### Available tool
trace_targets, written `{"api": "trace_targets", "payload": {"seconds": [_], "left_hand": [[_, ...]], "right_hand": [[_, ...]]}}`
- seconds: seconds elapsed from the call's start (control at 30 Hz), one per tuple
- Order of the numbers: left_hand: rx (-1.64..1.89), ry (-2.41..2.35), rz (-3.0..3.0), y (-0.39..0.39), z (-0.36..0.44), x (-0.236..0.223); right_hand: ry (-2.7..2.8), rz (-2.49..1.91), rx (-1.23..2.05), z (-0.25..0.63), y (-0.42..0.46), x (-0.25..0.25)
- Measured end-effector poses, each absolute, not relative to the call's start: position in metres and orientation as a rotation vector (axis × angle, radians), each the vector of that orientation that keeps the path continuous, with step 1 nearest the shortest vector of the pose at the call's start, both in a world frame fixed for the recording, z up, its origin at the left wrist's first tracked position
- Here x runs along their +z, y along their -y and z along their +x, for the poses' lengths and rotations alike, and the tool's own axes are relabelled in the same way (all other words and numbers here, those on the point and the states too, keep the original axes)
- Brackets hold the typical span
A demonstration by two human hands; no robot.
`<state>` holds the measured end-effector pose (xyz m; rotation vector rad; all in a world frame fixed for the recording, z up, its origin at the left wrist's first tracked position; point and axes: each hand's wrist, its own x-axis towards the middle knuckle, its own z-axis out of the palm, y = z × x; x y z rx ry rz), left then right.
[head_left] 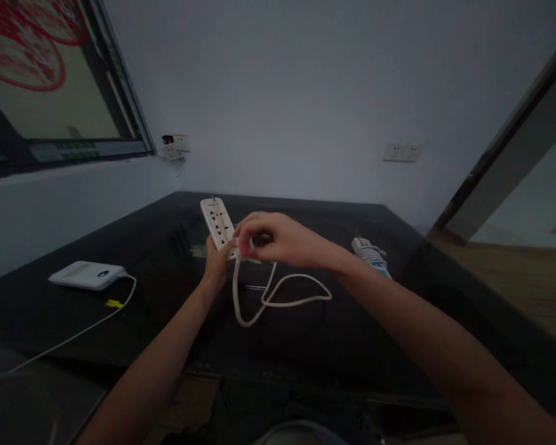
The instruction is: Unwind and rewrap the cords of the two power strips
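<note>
A white power strip (219, 224) with several sockets is held tilted above the dark tabletop. My left hand (215, 262) is closed around its lower end, with the thumb on the socket face. At that same end, my right hand (273, 238) has its fingers pinched on the white cord, close to my left thumb. What exactly lies between those fingertips is partly hidden. The cord (248, 322) hangs from the hands and spreads in loose loops toward the right. A thin band or strand runs along the strip's face.
On the left of the dark table (134, 327) lies a white power bank (89, 275) with a cable and a yellow tag (114, 304). A second white strip wrapped in its cord (369, 252) lies to the right. Wall sockets (402, 152) sit behind.
</note>
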<state>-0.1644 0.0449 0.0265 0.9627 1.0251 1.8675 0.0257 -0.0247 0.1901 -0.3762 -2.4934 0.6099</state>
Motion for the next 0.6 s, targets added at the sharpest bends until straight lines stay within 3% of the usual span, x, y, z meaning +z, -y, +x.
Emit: {"api": "trace_targets", "payload": {"seconds": [0.13,0.37,0.47,0.6], "left_hand": [[1.903,-1.062,0.916,-0.046,-0.165,0.026],[1.877,-1.037,0.871,-0.048,-0.169,0.022],[1.889,-1.03,0.871,-0.049,-0.17,0.022],[1.886,-1.039,0.862,-0.052,-0.172,0.02]], "right_hand": [[2.69,-0.291,0.708,0.038,0.082,0.177],[2.793,-0.67,0.713,0.108,0.146,0.139],[2.847,-0.863,0.431,0.148,0.158,0.115],[2.828,-0.918,-0.199,0.198,0.156,0.087]]}}
